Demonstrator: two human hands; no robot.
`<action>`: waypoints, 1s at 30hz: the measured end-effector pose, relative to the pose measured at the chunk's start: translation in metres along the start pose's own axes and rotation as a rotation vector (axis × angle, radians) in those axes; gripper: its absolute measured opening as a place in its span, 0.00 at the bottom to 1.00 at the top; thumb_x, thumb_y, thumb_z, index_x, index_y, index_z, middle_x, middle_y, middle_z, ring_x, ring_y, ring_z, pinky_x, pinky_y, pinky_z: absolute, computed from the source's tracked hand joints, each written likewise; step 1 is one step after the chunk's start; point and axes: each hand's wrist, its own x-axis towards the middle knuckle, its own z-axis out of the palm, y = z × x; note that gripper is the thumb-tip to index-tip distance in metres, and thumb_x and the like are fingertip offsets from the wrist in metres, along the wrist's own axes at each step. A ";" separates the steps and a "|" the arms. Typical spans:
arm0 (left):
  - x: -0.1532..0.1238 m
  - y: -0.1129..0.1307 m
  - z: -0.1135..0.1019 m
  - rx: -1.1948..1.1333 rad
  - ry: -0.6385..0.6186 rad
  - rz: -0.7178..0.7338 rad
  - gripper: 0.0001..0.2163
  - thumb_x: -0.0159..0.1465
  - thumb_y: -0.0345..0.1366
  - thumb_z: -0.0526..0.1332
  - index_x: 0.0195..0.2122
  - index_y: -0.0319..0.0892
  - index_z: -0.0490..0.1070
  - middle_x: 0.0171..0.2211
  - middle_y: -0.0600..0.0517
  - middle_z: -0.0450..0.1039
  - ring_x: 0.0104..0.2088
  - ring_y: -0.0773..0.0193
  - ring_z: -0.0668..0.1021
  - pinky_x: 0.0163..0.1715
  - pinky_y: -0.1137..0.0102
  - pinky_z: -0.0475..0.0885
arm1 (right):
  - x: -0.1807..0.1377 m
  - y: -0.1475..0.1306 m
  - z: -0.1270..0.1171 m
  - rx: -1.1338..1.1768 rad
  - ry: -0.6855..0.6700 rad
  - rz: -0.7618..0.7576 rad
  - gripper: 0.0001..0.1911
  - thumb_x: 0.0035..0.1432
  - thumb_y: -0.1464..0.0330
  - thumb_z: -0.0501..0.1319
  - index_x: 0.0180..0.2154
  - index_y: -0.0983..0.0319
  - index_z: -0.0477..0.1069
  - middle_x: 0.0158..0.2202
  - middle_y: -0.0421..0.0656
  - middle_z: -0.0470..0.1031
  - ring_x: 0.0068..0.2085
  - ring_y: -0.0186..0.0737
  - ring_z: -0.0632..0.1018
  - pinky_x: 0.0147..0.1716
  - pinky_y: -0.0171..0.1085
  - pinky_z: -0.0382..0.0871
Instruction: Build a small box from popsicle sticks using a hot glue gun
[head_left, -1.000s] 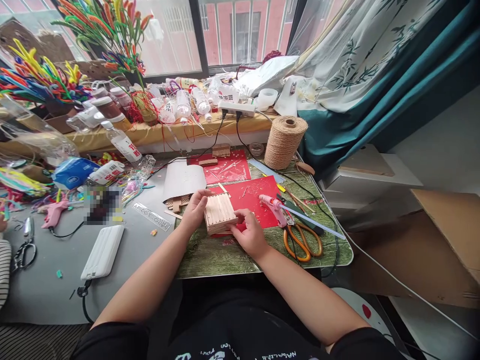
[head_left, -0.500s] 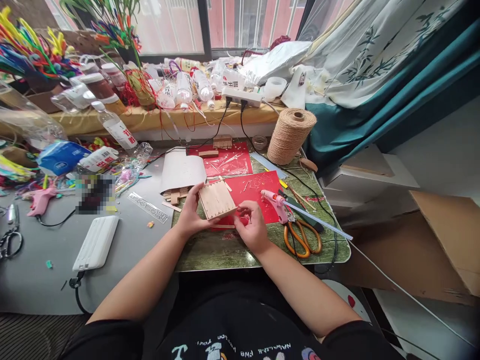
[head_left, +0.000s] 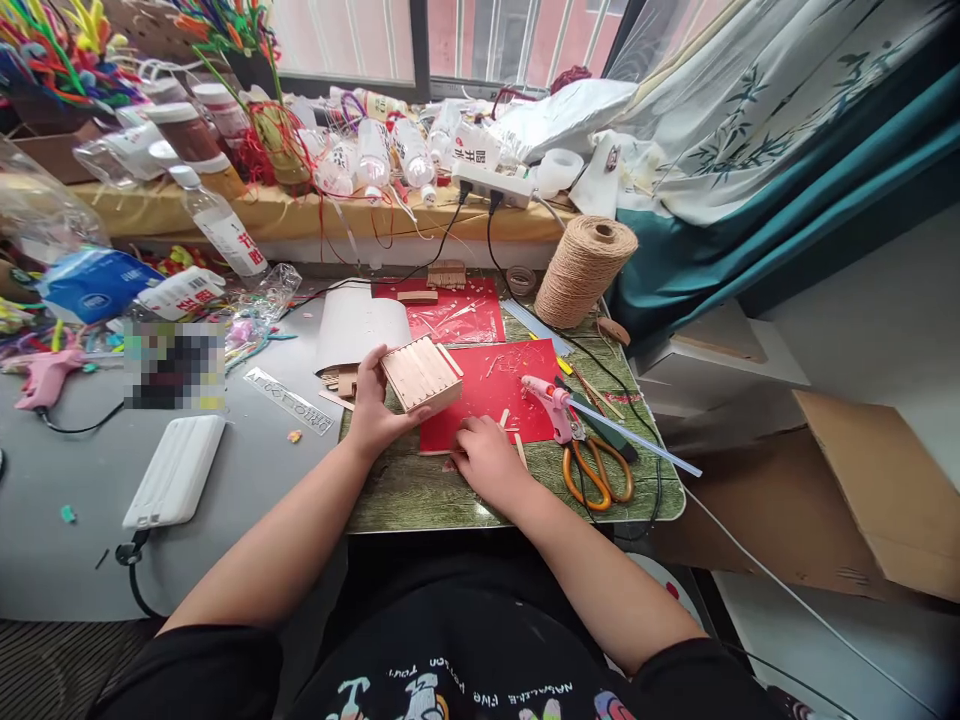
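The left hand [head_left: 373, 418] holds a wooden box [head_left: 422, 373] tilted above the table [head_left: 409, 503], its thumb and fingers pinching the sides. The right hand [head_left: 489, 462] rests at the near edge of a red sheet [head_left: 481, 390], fingers curled down; whether they pinch anything, I cannot tell. A pink glue gun [head_left: 553, 404] lies beside orange-handled scissors [head_left: 600, 474].

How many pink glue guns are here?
2: one glue gun on the grey table, far left; another pink gun partly over the nearer red sheet. More may be hidden.
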 end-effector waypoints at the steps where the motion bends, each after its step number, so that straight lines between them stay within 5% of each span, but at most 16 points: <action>1: -0.001 -0.002 -0.001 0.021 -0.025 0.021 0.55 0.50 0.53 0.81 0.73 0.47 0.52 0.70 0.37 0.59 0.72 0.39 0.65 0.73 0.51 0.58 | -0.003 -0.003 -0.007 0.066 -0.018 -0.005 0.07 0.64 0.75 0.69 0.33 0.60 0.78 0.38 0.48 0.79 0.44 0.51 0.76 0.46 0.50 0.71; 4: -0.005 -0.010 -0.003 0.118 -0.092 0.089 0.55 0.53 0.54 0.80 0.74 0.49 0.49 0.70 0.38 0.59 0.71 0.39 0.67 0.72 0.48 0.62 | -0.017 -0.015 -0.037 0.441 -0.087 -0.017 0.04 0.65 0.74 0.68 0.38 0.58 0.79 0.36 0.42 0.78 0.39 0.42 0.76 0.41 0.43 0.73; 8: -0.012 -0.019 0.000 0.208 -0.210 0.162 0.58 0.51 0.55 0.80 0.75 0.52 0.47 0.70 0.38 0.58 0.70 0.38 0.67 0.71 0.46 0.64 | -0.016 -0.028 -0.076 0.847 0.074 0.119 0.18 0.67 0.64 0.69 0.57 0.55 0.77 0.37 0.40 0.78 0.34 0.38 0.77 0.36 0.39 0.74; 13: -0.017 -0.024 0.005 0.189 -0.318 0.117 0.59 0.52 0.53 0.80 0.77 0.53 0.43 0.72 0.37 0.56 0.71 0.36 0.66 0.71 0.42 0.64 | 0.027 -0.031 -0.081 0.523 0.191 0.149 0.08 0.64 0.65 0.70 0.45 0.58 0.82 0.35 0.42 0.81 0.33 0.39 0.79 0.36 0.40 0.74; 19: -0.013 -0.025 -0.006 0.142 -0.378 0.115 0.58 0.55 0.54 0.78 0.78 0.54 0.42 0.76 0.38 0.51 0.74 0.36 0.62 0.74 0.42 0.59 | 0.052 -0.034 -0.068 0.121 0.220 0.018 0.07 0.68 0.71 0.64 0.44 0.60 0.80 0.40 0.46 0.84 0.40 0.44 0.81 0.42 0.41 0.73; 27: -0.015 -0.015 -0.008 0.225 -0.401 0.080 0.58 0.53 0.56 0.79 0.78 0.52 0.46 0.74 0.37 0.56 0.72 0.36 0.65 0.72 0.42 0.63 | 0.010 -0.004 -0.071 0.069 0.400 0.125 0.10 0.70 0.68 0.59 0.48 0.60 0.77 0.36 0.44 0.79 0.35 0.42 0.77 0.40 0.41 0.71; 30: -0.008 -0.011 -0.014 0.211 -0.344 0.128 0.49 0.62 0.58 0.72 0.77 0.49 0.48 0.72 0.37 0.60 0.71 0.40 0.68 0.69 0.45 0.67 | -0.020 0.009 -0.053 0.046 0.417 0.217 0.09 0.69 0.67 0.58 0.47 0.60 0.74 0.30 0.40 0.74 0.31 0.42 0.74 0.37 0.40 0.70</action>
